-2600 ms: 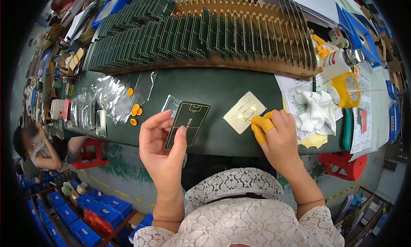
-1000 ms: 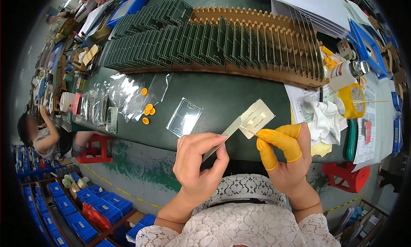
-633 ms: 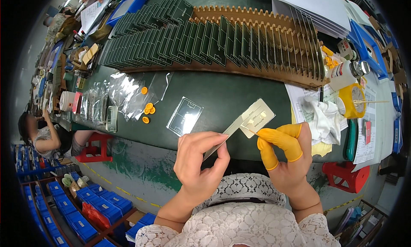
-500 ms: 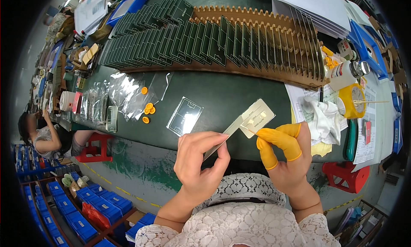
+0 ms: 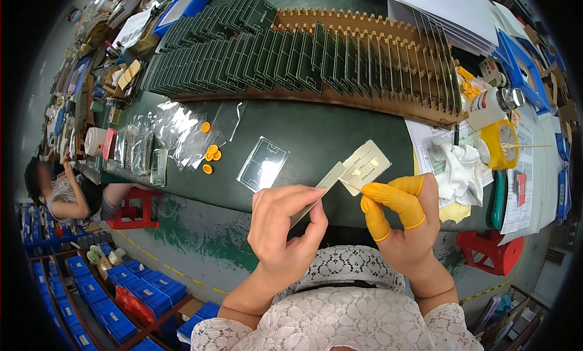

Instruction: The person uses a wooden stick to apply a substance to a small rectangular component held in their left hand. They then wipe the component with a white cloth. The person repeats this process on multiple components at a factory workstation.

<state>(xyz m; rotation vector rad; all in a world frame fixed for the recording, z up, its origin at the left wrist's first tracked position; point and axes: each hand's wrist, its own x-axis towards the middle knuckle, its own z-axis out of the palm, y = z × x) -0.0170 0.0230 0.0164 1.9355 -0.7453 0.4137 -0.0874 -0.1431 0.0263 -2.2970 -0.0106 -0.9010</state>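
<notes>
Holding a card (image 5: pixel 331 176) and a stick (image 5: pixel 350 185) on the near side of the rack (image 5: pixel 370 106).
In the head view, the left hand (image 5: pixel 282 226) pinches the card, which slants out past the grip toward the rack; the right hand (image 5: pixel 404 217) pinches the stick, its contact with the card unclear. Between rack and hands lie a pale card (image 5: pixel 369 164) and a clear-edged card (image 5: pixel 263 162). Work looks partway: many green cards (image 5: pixel 243 59) stand racked; the held one seems unfinished.

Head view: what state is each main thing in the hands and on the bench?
Left hand: pinching held card
Held card: tilted
Right hand: pinching thin stick
Pale card: lying flat
Loose dark card: lying flat
Racked cards: standing, leaning
White cloth: crumpled
Orange pieces: lying loose
</notes>
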